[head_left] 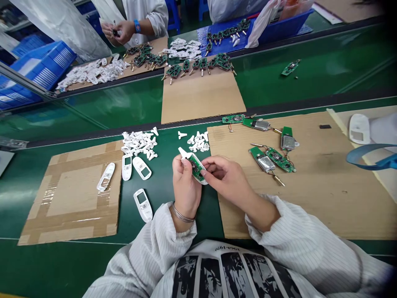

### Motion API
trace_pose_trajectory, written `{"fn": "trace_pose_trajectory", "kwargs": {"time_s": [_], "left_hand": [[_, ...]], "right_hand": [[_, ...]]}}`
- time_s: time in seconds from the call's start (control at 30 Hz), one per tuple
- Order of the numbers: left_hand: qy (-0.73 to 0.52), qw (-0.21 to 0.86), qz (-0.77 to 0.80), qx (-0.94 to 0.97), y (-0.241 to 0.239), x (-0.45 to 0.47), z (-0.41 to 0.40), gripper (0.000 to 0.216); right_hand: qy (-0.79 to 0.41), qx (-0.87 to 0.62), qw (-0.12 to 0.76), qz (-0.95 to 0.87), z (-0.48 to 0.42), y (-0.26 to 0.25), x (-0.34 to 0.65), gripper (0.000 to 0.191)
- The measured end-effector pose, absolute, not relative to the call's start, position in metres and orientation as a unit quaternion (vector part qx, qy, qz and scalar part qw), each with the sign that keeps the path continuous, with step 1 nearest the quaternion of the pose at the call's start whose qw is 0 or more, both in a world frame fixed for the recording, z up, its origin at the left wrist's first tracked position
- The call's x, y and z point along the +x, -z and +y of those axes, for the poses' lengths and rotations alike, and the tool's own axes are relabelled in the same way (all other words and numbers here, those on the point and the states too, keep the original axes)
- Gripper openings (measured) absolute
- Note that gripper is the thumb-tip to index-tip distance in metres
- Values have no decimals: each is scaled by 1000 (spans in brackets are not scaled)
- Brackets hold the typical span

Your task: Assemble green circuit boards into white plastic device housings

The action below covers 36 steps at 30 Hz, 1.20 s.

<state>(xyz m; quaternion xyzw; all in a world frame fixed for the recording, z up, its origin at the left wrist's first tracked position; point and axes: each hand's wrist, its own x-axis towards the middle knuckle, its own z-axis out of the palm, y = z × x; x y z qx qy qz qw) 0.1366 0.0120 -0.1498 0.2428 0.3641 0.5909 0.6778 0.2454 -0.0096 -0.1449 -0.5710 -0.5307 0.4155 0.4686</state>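
My left hand [186,188] is closed around a white plastic housing [204,181] with a green circuit board [196,167] lying in it. A white cone-shaped tip [184,153] juts from the housing's upper end, beside my left thumb. With thumb and fingers, my right hand [225,176] pinches the lower right end of the board and housing; the fingertips are partly hidden. Just beyond my hands lies a small group of white tips [198,142]. To the left are a larger pile of tips [139,143] and several white housings with windows [142,167].
Circuit boards with silver cells [263,161] lie on the right cardboard [310,198]. The left cardboard [74,207] bears one white housing [106,177]. Across the green conveyor [118,97], holding a single board [290,67], a co-worker's hands [120,32] work behind piled parts.
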Motion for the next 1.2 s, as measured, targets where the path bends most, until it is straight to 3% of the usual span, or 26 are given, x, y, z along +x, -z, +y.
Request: {"fn": "trace_pose_trajectory", "kwargs": {"time_s": [0.5,0.9,1.2], "left_hand": [[-572,593,374,426,151,126,10,33],[-545,638,380,390,151,121,17,32],[-556,602,402,408,157,120,16,31]], "right_hand": [[-484,-542,524,-444,-11,140,249,15],[-540,-523,542,-376,-6,144,254,17],[-546,-510,548,-376,-4,150,251,27]]}}
